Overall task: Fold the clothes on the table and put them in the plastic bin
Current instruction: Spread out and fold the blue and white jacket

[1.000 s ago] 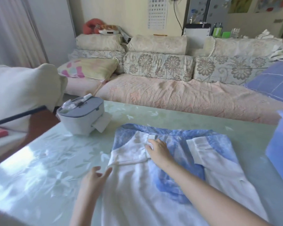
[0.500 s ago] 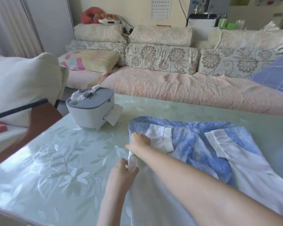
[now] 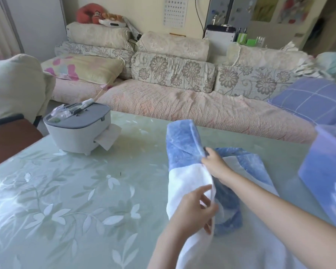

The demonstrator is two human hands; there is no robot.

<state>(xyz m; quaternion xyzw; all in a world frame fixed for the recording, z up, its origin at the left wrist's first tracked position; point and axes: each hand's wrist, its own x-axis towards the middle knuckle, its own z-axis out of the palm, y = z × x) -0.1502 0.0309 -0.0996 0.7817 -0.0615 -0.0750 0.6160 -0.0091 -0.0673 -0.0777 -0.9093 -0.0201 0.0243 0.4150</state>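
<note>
Garment (image 3: 182, 152): blue at the far end, white at the near end; lies on the table (image 3: 76, 191), left of the bin (image 3: 322, 177); its left side stands raised in a fold, the rest flat. My left hand (image 3: 194, 208) pinches the white edge; my right hand (image 3: 214, 164) pinches the same edge farther along, where blue meets white.

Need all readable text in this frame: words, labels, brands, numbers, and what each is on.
Nothing can be quoted; no text is legible.
Eye chart on the wall: rows of marks, too small and blurred to read.
Green bottles behind the sofa: labels too small.
Pictures at top right: blurred, no words made out.
Shirt, tissue box, plastic bin: no lettering seen.
</note>
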